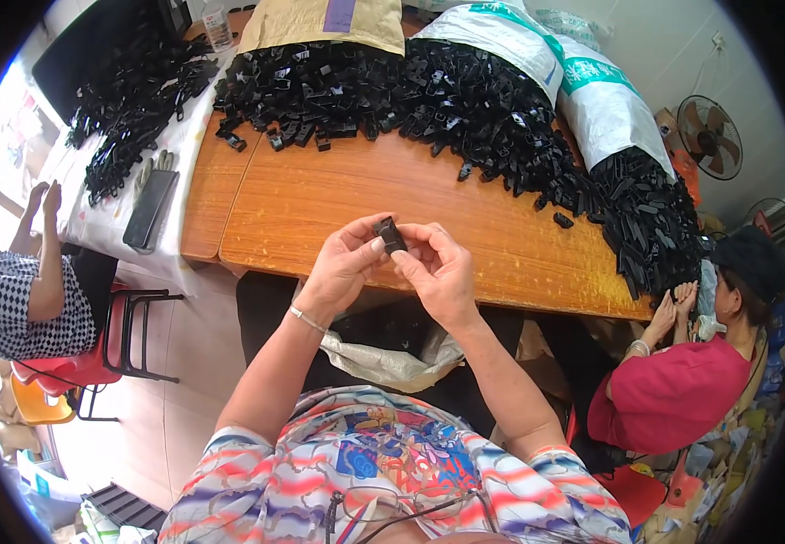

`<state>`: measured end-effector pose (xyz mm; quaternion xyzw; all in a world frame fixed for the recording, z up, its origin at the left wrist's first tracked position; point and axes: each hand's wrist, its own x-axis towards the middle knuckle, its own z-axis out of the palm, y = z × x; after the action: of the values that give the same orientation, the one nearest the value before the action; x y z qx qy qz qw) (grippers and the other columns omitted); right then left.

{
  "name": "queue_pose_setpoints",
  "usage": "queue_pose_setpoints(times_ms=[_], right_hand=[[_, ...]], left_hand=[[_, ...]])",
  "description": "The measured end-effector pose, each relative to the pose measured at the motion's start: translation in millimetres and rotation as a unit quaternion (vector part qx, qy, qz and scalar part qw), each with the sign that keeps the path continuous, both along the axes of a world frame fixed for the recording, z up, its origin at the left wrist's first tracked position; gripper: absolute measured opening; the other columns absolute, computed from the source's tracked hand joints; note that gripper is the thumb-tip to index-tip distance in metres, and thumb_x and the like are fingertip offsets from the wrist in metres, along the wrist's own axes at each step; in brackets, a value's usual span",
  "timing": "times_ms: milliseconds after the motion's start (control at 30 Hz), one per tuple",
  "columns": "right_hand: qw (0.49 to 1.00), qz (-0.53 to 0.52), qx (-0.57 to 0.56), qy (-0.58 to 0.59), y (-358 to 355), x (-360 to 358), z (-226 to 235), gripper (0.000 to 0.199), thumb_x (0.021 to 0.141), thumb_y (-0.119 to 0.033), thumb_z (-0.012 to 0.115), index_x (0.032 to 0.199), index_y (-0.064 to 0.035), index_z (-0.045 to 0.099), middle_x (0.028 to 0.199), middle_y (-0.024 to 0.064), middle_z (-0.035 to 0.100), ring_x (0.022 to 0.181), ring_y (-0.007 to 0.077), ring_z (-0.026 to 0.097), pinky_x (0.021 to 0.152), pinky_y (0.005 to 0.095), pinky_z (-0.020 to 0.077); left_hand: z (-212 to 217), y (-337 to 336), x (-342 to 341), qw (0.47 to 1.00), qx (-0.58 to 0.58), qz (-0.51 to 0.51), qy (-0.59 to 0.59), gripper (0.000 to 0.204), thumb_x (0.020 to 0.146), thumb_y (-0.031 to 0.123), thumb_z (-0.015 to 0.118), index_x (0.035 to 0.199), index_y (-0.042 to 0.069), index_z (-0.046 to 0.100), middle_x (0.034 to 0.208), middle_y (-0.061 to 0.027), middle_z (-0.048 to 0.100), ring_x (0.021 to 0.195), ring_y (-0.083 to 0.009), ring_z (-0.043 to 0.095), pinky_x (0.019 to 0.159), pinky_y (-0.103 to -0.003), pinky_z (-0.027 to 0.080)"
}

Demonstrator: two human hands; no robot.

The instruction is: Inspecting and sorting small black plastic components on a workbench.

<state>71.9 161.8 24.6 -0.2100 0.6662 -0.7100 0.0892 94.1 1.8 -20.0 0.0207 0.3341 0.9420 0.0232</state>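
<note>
Both hands meet over the near edge of the wooden table, around a small black plastic part [390, 234]. My left hand [345, 261] pinches it between thumb and fingers from the left. From the other side my right hand [439, 272] grips it too, thumb pressed against its lower end. Fingers cover some of the part, so its full shape is hidden. Under my wrists an open white woven sack [392, 364] lies at my lap, with dark contents I cannot make out. Beyond my hands lies a heap of black plastic parts [311, 95].
Brown [320, 16] and white sacks [605, 104] spill black parts across the wooden table [347, 186]. Black parts [139, 109] also cover the white-clothed table at left, near a dark flat case [150, 208]. One person [673, 390] sits at right, another [34, 299] at left.
</note>
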Motion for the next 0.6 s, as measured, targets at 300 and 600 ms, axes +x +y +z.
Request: queue_pose_setpoints(times_ms=[300,600], right_hand=[[0.986,-0.043,0.072,0.147,-13,3,7,0.024,0.083,0.006,0.066,0.106,0.0020,0.062,0.098,0.0039,0.057,0.076,0.0093,0.059,0.067,0.0214,0.0494],[0.977,-0.033,0.091,0.188,-16,12,-6,0.025,0.080,0.007,0.069,0.103,0.0004,0.063,0.093,0.0069,0.057,0.072,0.0134,0.059,0.063,0.0244,0.0490]], left_hand=[[6,-12,16,0.995,-0.087,0.045,0.002,0.032,0.091,0.005,0.066,0.121,-0.001,0.058,0.108,-0.0056,0.065,0.093,-0.0108,0.062,0.082,-0.025,0.054],[11,-12,37,0.980,-0.174,0.093,0.016,0.036,0.092,0.003,0.063,0.127,-0.002,0.056,0.112,-0.0055,0.064,0.099,-0.0108,0.061,0.086,-0.026,0.053]])
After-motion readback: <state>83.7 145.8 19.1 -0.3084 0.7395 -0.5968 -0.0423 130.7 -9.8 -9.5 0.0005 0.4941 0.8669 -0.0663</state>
